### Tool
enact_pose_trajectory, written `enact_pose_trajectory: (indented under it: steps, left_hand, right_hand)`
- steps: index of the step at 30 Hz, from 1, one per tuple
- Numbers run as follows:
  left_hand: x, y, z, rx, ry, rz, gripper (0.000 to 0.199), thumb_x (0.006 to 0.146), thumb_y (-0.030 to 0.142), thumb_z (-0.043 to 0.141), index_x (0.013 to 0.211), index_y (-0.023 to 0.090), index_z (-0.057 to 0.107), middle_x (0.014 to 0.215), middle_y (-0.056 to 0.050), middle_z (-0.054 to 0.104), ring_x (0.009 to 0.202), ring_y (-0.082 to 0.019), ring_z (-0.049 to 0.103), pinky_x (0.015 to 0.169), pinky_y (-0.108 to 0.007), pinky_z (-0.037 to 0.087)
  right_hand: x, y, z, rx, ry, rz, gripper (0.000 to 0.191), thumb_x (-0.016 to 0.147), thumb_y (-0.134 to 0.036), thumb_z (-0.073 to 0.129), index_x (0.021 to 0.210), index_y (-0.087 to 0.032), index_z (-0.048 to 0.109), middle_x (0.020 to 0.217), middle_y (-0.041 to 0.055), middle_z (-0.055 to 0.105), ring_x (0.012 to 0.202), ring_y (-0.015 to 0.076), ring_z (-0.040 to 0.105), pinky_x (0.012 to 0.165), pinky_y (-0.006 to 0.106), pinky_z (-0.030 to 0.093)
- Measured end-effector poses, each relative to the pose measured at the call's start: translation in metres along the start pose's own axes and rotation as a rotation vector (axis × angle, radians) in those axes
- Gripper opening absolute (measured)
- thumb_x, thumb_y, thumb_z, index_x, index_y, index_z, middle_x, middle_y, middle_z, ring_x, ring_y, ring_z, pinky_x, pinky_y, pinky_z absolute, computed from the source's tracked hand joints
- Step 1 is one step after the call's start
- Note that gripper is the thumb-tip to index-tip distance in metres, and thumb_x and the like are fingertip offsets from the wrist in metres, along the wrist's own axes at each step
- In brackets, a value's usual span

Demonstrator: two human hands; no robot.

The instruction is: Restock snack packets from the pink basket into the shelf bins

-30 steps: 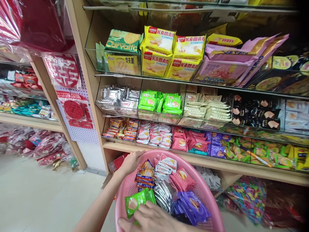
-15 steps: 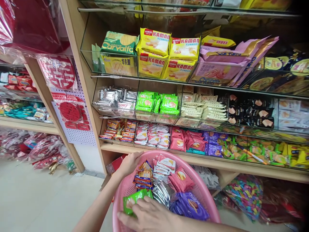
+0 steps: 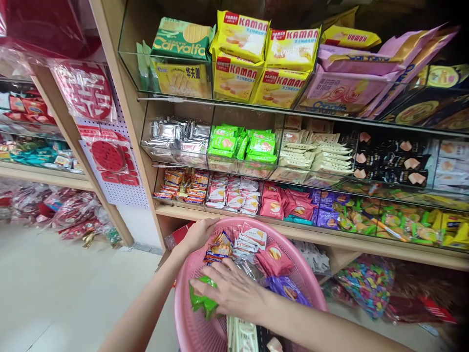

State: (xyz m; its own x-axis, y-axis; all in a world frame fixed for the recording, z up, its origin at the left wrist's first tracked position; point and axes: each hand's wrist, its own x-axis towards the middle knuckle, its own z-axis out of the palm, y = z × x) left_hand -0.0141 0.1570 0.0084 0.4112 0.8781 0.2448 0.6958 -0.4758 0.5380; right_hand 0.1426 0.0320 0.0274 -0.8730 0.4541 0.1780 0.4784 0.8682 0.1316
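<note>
A pink plastic basket (image 3: 183, 303) tilts toward me, with small wrapped snacks inside. My left hand (image 3: 201, 235) is closed around its far left rim. Inside the basket, my right hand (image 3: 234, 288) is closed on green snack packets (image 3: 201, 296), its palm partly hiding them. Beyond its fingers lie orange-and-blue packets (image 3: 219, 247), white packets (image 3: 252, 237) and pinkish-red packets (image 3: 274, 259). Silver packets (image 3: 251, 266) are mostly covered by this hand. Purple packets (image 3: 289, 289) rest near the right wall, and cream packets (image 3: 244, 335) beside black ones show below my right wrist.
Glass-fronted shelves (image 3: 234, 168) of sorted snack packets rise just past the basket. Yellow wafer packs (image 3: 242, 36) stand higher up. A wooden upright (image 3: 134, 146) stands left of the shelves. Bags of colourful pieces (image 3: 366, 286) lie beneath them on the right.
My right hand has moved up slightly within the basket with the green packets in its fingers. Cream and black packets now show below it. The camera view has shifted a little; my left hand keeps the rim.
</note>
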Motion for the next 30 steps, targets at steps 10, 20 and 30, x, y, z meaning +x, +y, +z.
enact_pose_trajectory:
  steps: [10, 20, 30]
  left_hand:
    - [0.003, -0.002, 0.001, -0.004, -0.015, -0.002, 0.04, 0.087, 0.025, 0.036, 0.121, 0.017, 0.056, 0.118, -0.006, 0.061, 0.108, -0.019, 0.057, 0.094, -0.027, 0.041]
    - [0.003, -0.003, 0.001, -0.037, -0.014, -0.006, 0.039, 0.087, 0.026, 0.038, 0.121, 0.018, 0.056, 0.12, -0.006, 0.06, 0.109, -0.02, 0.056, 0.094, -0.028, 0.041]
    - [0.002, -0.003, 0.001, -0.035, -0.009, -0.002, 0.041, 0.086, 0.025, 0.038, 0.121, 0.016, 0.056, 0.12, -0.007, 0.06, 0.109, -0.02, 0.056, 0.093, -0.028, 0.042]
  right_hand:
    - [-0.006, 0.01, -0.001, 0.065, -0.043, 0.065, 0.073, 0.074, -0.039, 0.067, 0.134, -0.021, 0.03, 0.13, 0.0116, 0.042, 0.117, 0.0254, 0.036, 0.098, 0.043, 0.03]
    - [-0.004, 0.017, 0.003, 0.098, -0.058, 0.042, 0.076, 0.069, -0.041, 0.071, 0.132, -0.019, 0.034, 0.132, 0.0113, 0.039, 0.121, 0.0262, 0.033, 0.101, 0.044, 0.028]
    - [0.001, 0.017, 0.004, 0.108, -0.049, 0.067, 0.076, 0.067, -0.042, 0.072, 0.129, -0.018, 0.037, 0.13, 0.0114, 0.041, 0.12, 0.0264, 0.034, 0.101, 0.044, 0.029]
